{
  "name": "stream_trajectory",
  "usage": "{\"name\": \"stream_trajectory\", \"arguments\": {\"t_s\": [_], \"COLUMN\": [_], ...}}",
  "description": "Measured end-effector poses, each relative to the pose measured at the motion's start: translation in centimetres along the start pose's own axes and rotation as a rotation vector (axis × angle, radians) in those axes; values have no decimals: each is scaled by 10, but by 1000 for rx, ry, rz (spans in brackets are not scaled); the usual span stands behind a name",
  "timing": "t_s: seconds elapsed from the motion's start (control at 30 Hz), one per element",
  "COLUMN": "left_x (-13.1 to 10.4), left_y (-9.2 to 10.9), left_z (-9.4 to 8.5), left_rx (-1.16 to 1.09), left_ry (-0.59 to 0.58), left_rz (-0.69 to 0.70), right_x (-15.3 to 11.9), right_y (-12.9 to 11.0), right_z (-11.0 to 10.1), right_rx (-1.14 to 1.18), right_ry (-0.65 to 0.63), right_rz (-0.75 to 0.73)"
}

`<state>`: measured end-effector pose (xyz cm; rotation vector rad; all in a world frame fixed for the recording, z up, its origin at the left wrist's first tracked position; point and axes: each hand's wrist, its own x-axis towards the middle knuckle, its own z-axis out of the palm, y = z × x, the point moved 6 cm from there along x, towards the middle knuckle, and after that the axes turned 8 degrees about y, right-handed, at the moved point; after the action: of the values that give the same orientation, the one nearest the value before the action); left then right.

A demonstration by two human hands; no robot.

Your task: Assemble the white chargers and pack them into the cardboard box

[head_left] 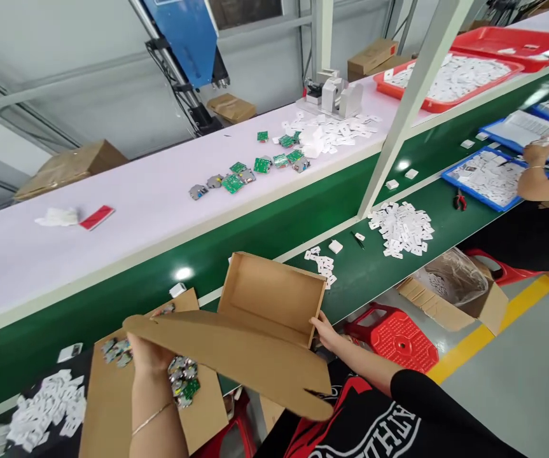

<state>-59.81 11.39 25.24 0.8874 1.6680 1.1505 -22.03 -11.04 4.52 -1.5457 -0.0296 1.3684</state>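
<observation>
A shallow cardboard box (274,296) is tilted up before me, its hinged lid (240,356) swung out toward my body. My right hand (326,332) grips the box's right wall. At the lid's left end my left hand (150,351) holds the cardboard, with most of its fingers hidden behind it. Beneath the left forearm lies a flat cardboard sheet (107,407). Small circuit-board assemblies (183,378) are piled on that sheet, partly covered by the lid and my arm.
White plastic pieces lie in a pile (49,407) at lower left and another pile (402,228) on the green bench. Circuit boards (233,183) sit on the raised shelf. A red stool (396,337) stands at right. A co-worker's hands (541,149) work over blue trays.
</observation>
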Motion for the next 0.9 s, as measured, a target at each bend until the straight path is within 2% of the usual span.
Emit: {"name": "stream_trajectory", "arguments": {"t_s": [0.07, 0.13, 0.27, 0.37, 0.47, 0.57, 0.67, 0.8, 0.9], "left_x": [-4, -16, -68, -112, -133, -121, -87, -43, -27], "left_y": [2, 7, 8, -5, -30, -52, -56, -43, -43], "left_z": [-6, -5, 14, 22, 5, -34, -67, -81, -82], "left_rx": [-48, -101, -76, 17, 75, 139, 137, 83, 162], "left_ry": [-39, -53, -23, 38, -5, -59, -100, -105, -115], "left_rz": [-79, -81, 11, 89, 30, -103, -171, -131, -125], "right_x": [-8, -17, -28, -27, -19, -9, -2, -6, -15], "right_y": [4, 2, -13, -23, -24, -13, 6, 35, 51], "right_z": [10, 18, 28, 25, 17, 14, 21, 36, 45], "right_rx": [9, 17, 19, 15, 21, 25, 10, -67, -157], "right_ry": [11, 20, 63, 108, 160, 194, 160, 35, -77], "right_rz": [-45, -109, -233, -262, -228, -116, 65, 316, 429]}}
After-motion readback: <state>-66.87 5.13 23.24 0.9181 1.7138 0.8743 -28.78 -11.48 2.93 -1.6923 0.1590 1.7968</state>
